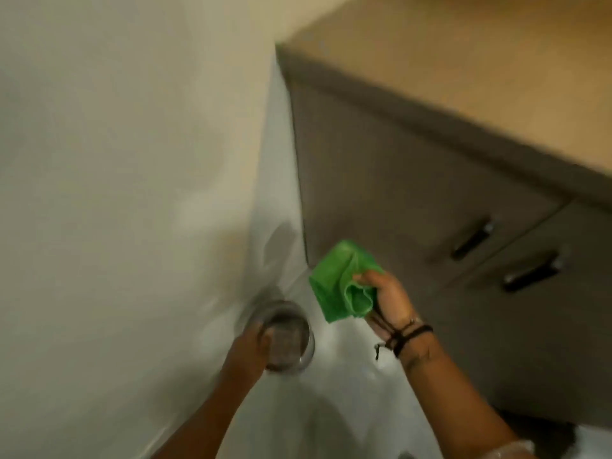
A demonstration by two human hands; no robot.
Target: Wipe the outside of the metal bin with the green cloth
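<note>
Head view: left hand (251, 346) closed over bin (281, 336) rim; right hand (387, 303) bunching soft cloth (337, 283). Probably light, slippery metal; best steadied at rim.

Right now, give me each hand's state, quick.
Left hand: closed on the rim of the bin.
Right hand: closed, holding the cloth, clear of the bin.
</note>
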